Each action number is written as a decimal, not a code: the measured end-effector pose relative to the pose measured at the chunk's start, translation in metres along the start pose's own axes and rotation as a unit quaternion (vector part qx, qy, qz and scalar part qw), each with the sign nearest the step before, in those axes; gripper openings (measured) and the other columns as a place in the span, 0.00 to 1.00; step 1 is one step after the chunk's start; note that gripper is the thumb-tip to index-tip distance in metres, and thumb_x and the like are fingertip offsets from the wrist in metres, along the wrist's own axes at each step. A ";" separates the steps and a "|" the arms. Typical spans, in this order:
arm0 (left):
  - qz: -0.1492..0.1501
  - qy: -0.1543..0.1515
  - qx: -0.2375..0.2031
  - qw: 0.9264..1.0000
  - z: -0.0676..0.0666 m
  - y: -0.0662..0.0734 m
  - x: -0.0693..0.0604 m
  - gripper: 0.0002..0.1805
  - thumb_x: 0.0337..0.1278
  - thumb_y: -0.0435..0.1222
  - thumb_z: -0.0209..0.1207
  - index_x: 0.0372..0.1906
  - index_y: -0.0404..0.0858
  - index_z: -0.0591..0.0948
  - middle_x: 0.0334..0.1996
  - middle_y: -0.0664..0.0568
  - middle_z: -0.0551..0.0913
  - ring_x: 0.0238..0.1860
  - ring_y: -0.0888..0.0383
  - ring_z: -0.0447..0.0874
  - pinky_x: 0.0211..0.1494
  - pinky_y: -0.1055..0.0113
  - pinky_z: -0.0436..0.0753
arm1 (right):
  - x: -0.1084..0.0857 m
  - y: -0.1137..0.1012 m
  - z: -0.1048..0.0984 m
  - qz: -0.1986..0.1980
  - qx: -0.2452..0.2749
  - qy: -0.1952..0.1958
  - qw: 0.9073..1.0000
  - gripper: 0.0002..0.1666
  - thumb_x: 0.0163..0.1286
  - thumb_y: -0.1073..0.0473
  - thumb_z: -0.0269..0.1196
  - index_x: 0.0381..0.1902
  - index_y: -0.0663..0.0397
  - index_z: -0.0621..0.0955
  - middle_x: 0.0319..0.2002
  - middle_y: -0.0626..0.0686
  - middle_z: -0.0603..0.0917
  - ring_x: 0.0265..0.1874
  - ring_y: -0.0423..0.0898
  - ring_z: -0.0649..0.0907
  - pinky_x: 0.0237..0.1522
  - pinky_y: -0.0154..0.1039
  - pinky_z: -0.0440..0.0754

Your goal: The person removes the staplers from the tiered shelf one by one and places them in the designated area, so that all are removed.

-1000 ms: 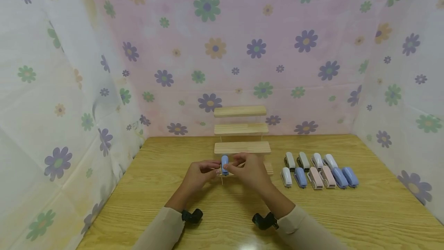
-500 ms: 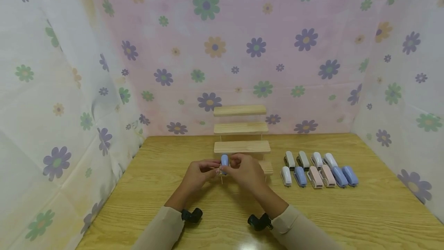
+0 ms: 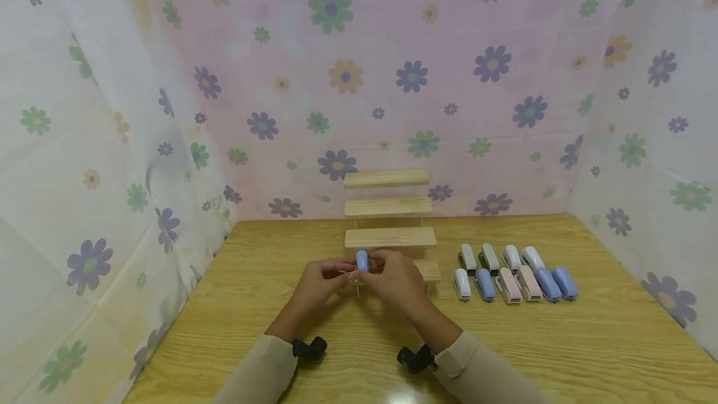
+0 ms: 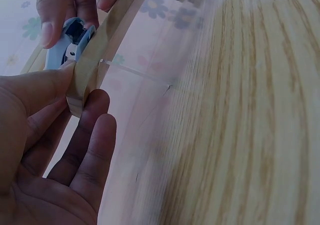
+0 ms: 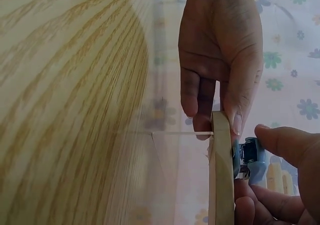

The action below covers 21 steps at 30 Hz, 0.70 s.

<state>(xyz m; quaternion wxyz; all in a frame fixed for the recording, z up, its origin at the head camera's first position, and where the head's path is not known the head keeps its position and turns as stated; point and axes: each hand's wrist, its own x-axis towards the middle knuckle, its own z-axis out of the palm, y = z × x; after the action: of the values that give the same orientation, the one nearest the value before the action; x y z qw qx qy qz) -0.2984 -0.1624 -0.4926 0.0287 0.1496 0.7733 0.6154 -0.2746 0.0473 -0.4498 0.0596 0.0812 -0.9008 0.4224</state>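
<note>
A small blue stapler stands at the left end of the lowest board of a wooden tiered display rack. My right hand holds it, thumb on one side and fingers on the other, as the right wrist view shows around the stapler. At that same end my left hand grips the board, its thumb on top beside the stapler and fingers underneath. The stapler's base is partly hidden by my fingers in the head view.
Three higher boards of the rack rise behind. To the right stand two rows of mini staplers: grey, white, pink and blue. Flowered cloth hangs around the wooden table.
My right hand has shifted slightly left and closer around the blue stapler, which stays at the board's left end. The left hand keeps its place.
</note>
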 end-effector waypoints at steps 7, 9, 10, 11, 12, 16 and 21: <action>-0.003 0.000 0.002 1.000 -0.001 0.000 0.001 0.11 0.65 0.36 0.70 0.49 0.38 0.91 0.61 0.48 0.85 0.56 0.51 0.87 0.49 0.65 0.88 | 0.000 0.000 -0.001 0.002 0.002 -0.002 1.000 0.28 0.62 0.39 0.75 0.56 0.42 0.88 0.38 0.41 0.91 0.35 0.40 0.86 0.29 0.38 0.80; -0.002 0.000 0.003 1.000 -0.001 0.000 0.000 0.11 0.65 0.36 0.70 0.49 0.38 0.91 0.61 0.48 0.85 0.56 0.51 0.87 0.49 0.65 0.88 | 0.000 0.000 -0.001 0.001 0.005 -0.003 1.000 0.25 0.63 0.41 0.75 0.56 0.42 0.88 0.38 0.42 0.91 0.33 0.39 0.86 0.29 0.38 0.80; 0.000 0.000 0.003 1.000 -0.001 0.000 0.000 0.11 0.65 0.36 0.70 0.49 0.38 0.90 0.61 0.48 0.85 0.56 0.50 0.87 0.49 0.65 0.88 | 0.000 0.000 -0.001 0.000 0.006 -0.001 1.000 0.24 0.63 0.42 0.74 0.55 0.42 0.89 0.37 0.42 0.91 0.32 0.39 0.86 0.28 0.38 0.81; 0.000 0.000 0.003 1.000 -0.001 0.000 0.000 0.11 0.65 0.36 0.70 0.49 0.38 0.90 0.61 0.48 0.85 0.56 0.50 0.87 0.49 0.65 0.88 | 0.000 0.000 -0.002 0.000 0.007 0.000 1.000 0.23 0.64 0.43 0.74 0.54 0.42 0.89 0.36 0.43 0.91 0.31 0.39 0.86 0.27 0.38 0.81; 0.001 0.000 0.003 1.000 -0.002 -0.001 -0.001 0.11 0.65 0.36 0.70 0.49 0.38 0.90 0.61 0.48 0.85 0.56 0.50 0.87 0.49 0.65 0.88 | 0.000 0.000 -0.002 -0.002 0.007 0.000 1.000 0.21 0.64 0.43 0.74 0.53 0.43 0.90 0.36 0.44 0.91 0.29 0.39 0.86 0.27 0.38 0.81; 0.005 0.000 0.002 1.000 -0.002 -0.001 -0.001 0.11 0.65 0.36 0.69 0.49 0.38 0.90 0.61 0.49 0.85 0.55 0.50 0.88 0.49 0.64 0.88 | 0.000 -0.001 -0.004 -0.006 0.012 0.002 1.000 0.19 0.66 0.45 0.73 0.51 0.46 0.91 0.34 0.45 0.91 0.24 0.39 0.84 0.24 0.38 0.81; 0.007 -0.005 0.004 1.000 -0.002 -0.001 -0.001 0.11 0.66 0.36 0.69 0.50 0.38 0.90 0.62 0.49 0.85 0.55 0.51 0.88 0.50 0.63 0.89 | 0.000 0.000 -0.007 -0.010 0.022 0.003 1.000 0.19 0.65 0.49 0.74 0.50 0.51 0.91 0.33 0.46 0.91 0.23 0.39 0.84 0.23 0.37 0.81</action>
<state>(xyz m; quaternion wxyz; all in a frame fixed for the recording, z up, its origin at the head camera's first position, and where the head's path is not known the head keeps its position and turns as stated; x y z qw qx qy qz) -0.2985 -0.1647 -0.4936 0.0276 0.1577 0.7745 0.6120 -0.2739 0.0521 -0.4453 0.0651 0.0901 -0.8903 0.4417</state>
